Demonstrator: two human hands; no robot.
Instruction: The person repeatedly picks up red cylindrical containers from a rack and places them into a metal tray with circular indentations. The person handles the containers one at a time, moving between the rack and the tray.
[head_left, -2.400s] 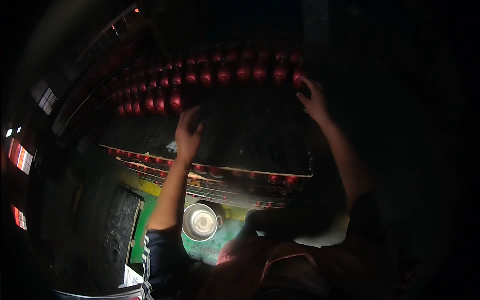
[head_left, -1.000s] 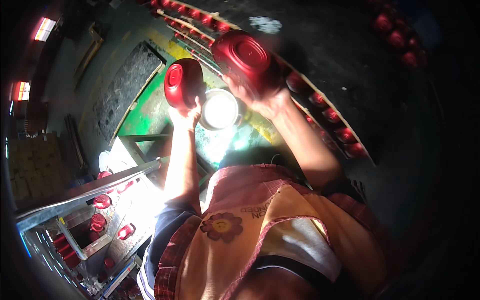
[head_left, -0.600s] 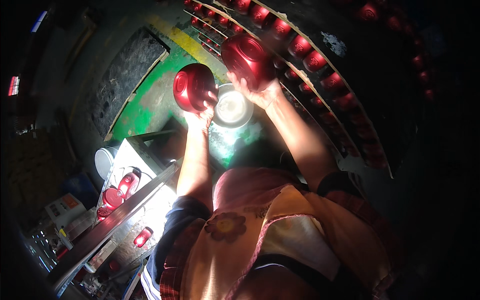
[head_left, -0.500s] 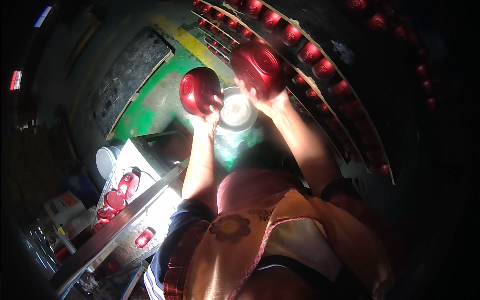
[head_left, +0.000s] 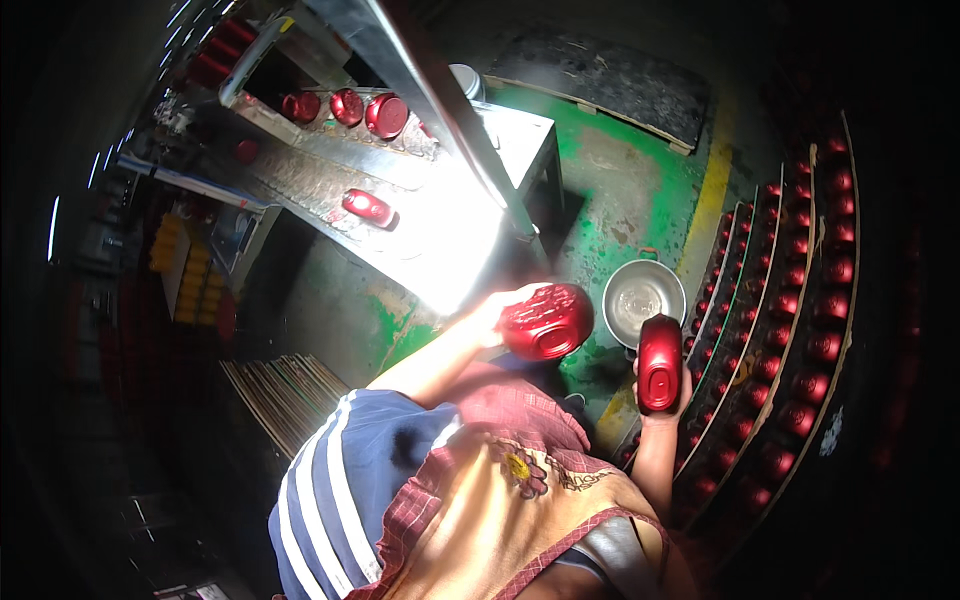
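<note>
We see the left hand (head_left: 500, 308) wrapped around the rounded red vessel (head_left: 547, 322), which lies toward four o'clock of that grip; the right hand (head_left: 660, 420) clasps the slim red vessel (head_left: 660, 363), at twelve. Carrying one apiece presumably keeps the glossy walls from knocking. Beyond, we find the metal pot (head_left: 637, 290) at twelve, rows of red vessels (head_left: 833, 302) at two, the bright tabletop (head_left: 450, 255) at eleven.

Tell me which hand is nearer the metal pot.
Right. In the picture, the right hand, holding a red vessel, is just below the pot; the left hand, holding another red vessel, is farther away, to its left.
</note>
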